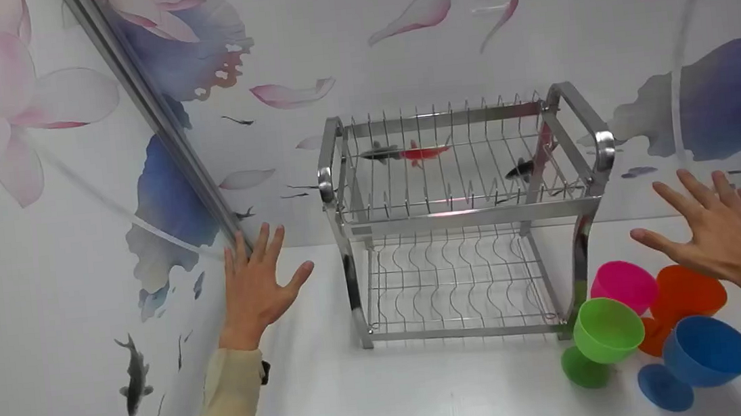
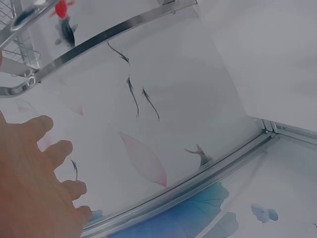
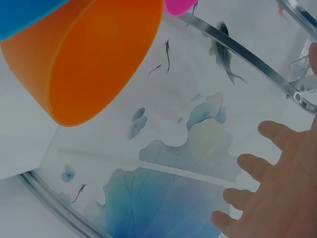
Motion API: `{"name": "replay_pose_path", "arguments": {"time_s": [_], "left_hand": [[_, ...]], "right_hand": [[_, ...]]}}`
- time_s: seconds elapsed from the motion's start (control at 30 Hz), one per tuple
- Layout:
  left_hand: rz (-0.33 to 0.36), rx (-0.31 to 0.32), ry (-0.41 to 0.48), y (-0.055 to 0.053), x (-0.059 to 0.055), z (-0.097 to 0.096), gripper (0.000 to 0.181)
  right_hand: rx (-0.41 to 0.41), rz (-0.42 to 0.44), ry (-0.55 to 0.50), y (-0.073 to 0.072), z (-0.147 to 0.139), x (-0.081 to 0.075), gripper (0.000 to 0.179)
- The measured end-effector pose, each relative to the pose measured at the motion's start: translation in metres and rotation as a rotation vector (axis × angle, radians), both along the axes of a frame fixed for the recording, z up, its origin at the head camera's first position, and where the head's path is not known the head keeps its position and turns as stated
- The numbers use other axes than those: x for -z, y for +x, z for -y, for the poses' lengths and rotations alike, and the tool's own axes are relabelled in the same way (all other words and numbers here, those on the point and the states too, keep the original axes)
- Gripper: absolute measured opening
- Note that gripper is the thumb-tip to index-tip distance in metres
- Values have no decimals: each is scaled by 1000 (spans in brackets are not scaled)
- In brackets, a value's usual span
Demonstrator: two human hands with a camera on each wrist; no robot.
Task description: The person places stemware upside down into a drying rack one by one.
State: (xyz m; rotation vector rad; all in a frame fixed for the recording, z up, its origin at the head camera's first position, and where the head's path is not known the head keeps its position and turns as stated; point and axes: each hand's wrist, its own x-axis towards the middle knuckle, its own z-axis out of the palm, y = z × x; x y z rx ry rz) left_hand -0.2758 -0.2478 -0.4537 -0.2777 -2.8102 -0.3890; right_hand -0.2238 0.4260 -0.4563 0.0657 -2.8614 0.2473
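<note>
I see a two-tier metal rack (image 1: pixel 473 218), left hand (image 1: pixel 255 290) spread wide left of it, right hand (image 1: pixel 730 234) spread wide right of it, four goblets (image 1: pixel 655 337) beside its right side

At four o'clock sits a bright cluster: hot-pink goblet (image 1: pixel 623 285) at its eleven, orange goblet (image 1: pixel 695 292) at its one, lime goblet (image 1: pixel 607 335) with deeper green foot at its nine, blue goblet (image 1: pixel 708 355) at its five. The dish rack (image 1: pixel 473 217) is silver. The bench (image 1: pixel 442 391) gleams white toward six. White walls (image 1: pixel 328 49) carry pink lotus petals, blue-grey leaves, dark fish and one red. Cream colours the sleeve (image 1: pixel 227 412) at seven.
</note>
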Motion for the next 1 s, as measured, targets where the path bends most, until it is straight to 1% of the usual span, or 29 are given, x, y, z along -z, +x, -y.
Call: {"name": "replay_pose_path", "arguments": {"time_s": [0.1, 0.23, 0.33, 0.4, 0.5, 0.57, 0.6, 0.73, 0.8, 0.9, 1.0], "left_hand": [[-3, 6, 3, 0, -1, -1, 91], [-23, 17, 15, 1, 1, -4, 91], [-45, 35, 35, 2, 5, -9, 90], [-45, 50, 56, 3, 9, -12, 90], [-28, 67, 102, 7, 17, -18, 90], [-25, 78, 146, 5, 22, -24, 88], [-33, 85, 171, 4, 25, -27, 87], [-64, 110, 268, 5, 39, -38, 84], [-62, 118, 317, 7, 47, -43, 82], [-18, 106, 404, 9, 59, -51, 81], [35, 87, 496, 12, 70, -59, 81]], "right_hand": [[3, -10, -10, 2, 1, -1, 98], [0, -33, -44, 9, 4, -2, 97], [-9, -46, -92, 16, 8, -3, 96], [-19, -48, -135, 22, 11, -3, 94], [-35, -50, -197, 32, 15, -2, 92], [-31, -51, -224, 39, 15, -2, 92], [-28, -51, -236, 42, 15, -2, 91], [-3, -34, -280, 57, 17, 0, 92], [2, -31, -315, 65, 18, 2, 91], [6, -37, -356, 76, 19, 6, 90], [30, -29, -377, 86, 19, 11, 91]]}}
